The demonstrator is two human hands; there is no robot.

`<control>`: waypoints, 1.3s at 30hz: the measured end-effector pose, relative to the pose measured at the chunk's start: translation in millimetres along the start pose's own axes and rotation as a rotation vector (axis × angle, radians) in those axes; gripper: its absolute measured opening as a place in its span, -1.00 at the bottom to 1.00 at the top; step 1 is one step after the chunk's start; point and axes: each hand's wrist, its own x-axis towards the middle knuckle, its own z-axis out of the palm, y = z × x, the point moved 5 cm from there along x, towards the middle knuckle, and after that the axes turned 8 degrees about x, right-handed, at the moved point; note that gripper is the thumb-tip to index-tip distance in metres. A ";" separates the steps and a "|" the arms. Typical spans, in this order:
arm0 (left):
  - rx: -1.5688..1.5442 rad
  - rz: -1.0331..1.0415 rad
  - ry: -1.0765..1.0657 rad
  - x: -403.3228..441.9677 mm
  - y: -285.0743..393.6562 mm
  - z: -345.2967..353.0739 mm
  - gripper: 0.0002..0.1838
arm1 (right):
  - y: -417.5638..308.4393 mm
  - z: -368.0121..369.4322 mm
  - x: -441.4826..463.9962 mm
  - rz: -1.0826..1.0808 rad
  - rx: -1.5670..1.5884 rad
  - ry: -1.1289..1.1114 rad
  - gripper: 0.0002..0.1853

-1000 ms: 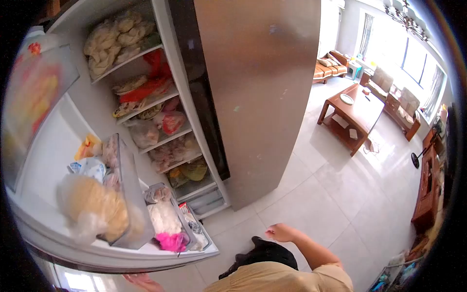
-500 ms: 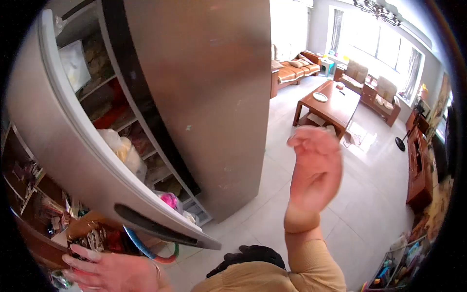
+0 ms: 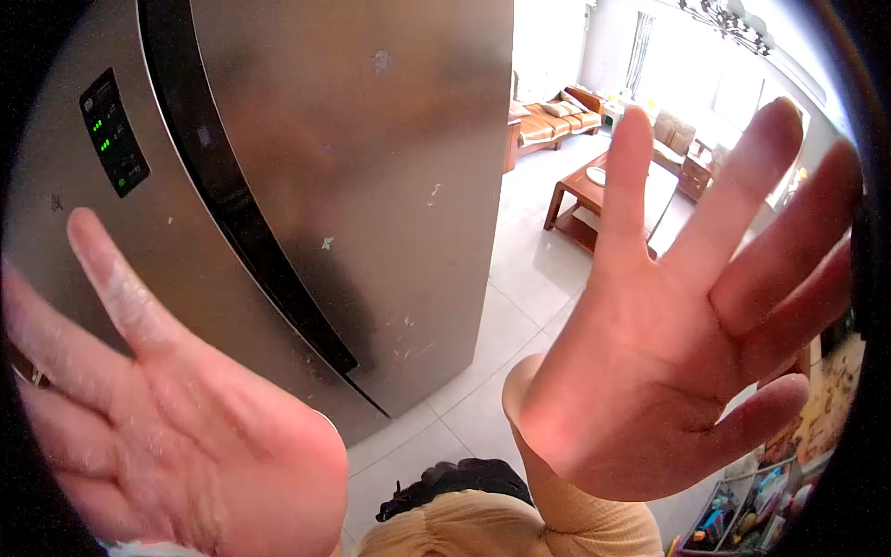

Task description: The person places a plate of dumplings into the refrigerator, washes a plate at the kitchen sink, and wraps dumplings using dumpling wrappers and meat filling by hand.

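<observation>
My left hand (image 3: 195,418) is raised close to the camera, palm showing and fingers spread. White residue coats parts of its fingers, and it holds nothing. On the other side, my right hand (image 3: 640,371) is also up, palm facing me with the fingers wide apart and nothing in them. Behind the left hand stands a metallic refrigerator (image 3: 371,139), its doors closed. A dark control panel (image 3: 114,133) with green lights is on its left door. Dark vertical strips (image 3: 251,213) run along the door edges.
A wooden coffee table (image 3: 580,186) stands across the tiled floor (image 3: 464,371), partly hidden by my right hand. Farther back is a wooden sofa (image 3: 557,123) with orange cushions. At the lower right is a rack of assorted items (image 3: 742,506).
The left refrigerator door, open before with its shelves showing, is now closed. Both hands have come up nearer the camera, and the fingers of my right hand have spread.
</observation>
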 end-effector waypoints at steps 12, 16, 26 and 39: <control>0.382 0.209 -0.013 39.7 30.7 -37.7 -0.28 | 82.3 13.2 -20.8 0.174 0.331 0.144 -0.34; 0.542 0.309 -0.020 82.1 73.9 -66.3 -0.28 | 142.8 64.8 -30.0 0.254 0.514 0.178 -0.34; 0.910 0.522 -0.045 136.8 249.4 -93.1 -0.29 | 198.2 238.4 -57.7 0.394 0.921 0.264 -0.35; 1.264 0.752 -0.019 211.0 478.7 -192.5 -0.29 | 300.4 491.2 -161.3 0.607 1.286 0.346 -0.36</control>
